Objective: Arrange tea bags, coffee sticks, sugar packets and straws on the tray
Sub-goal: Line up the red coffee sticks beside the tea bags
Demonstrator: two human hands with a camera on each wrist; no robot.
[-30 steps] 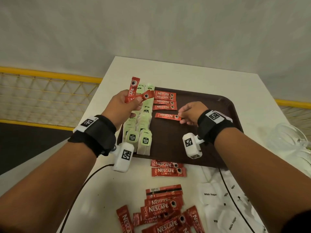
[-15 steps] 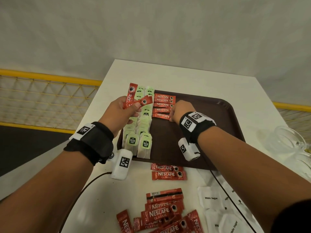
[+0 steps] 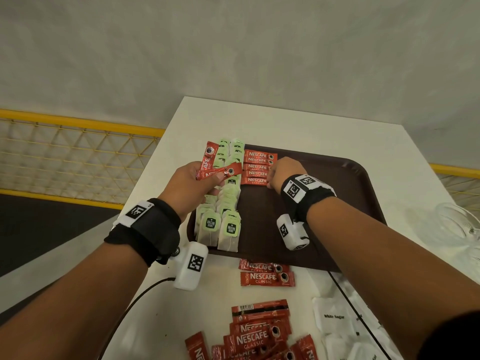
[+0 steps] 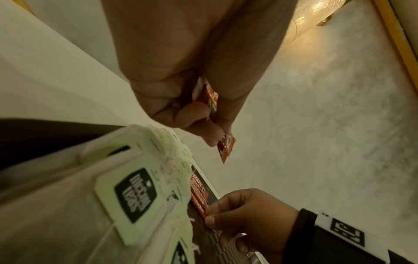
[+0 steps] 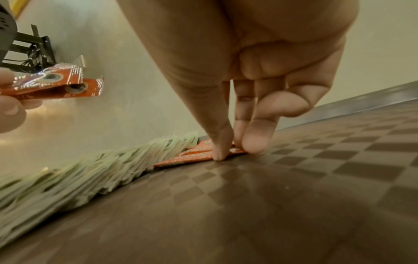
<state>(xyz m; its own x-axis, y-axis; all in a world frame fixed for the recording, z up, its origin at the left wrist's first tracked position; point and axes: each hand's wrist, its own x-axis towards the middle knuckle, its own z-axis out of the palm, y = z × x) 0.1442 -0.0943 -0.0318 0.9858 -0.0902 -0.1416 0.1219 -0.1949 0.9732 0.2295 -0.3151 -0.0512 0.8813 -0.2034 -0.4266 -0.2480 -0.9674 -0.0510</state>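
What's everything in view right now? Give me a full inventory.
Tray: one, dark brown, on the table.
Table: one, white.
Tea bags: two rows, green tags, left side of tray.
Coffee sticks on tray: five, red, in a column beside the tea bags.
Loose coffee sticks: a pile plus two nearer the tray, red, on the table.
Sugar packets: several, white, near right of table.
Glassware: clear, right edge.
Left hand: holds two coffee sticks.
Right hand: fingertips on the nearest tray stick.
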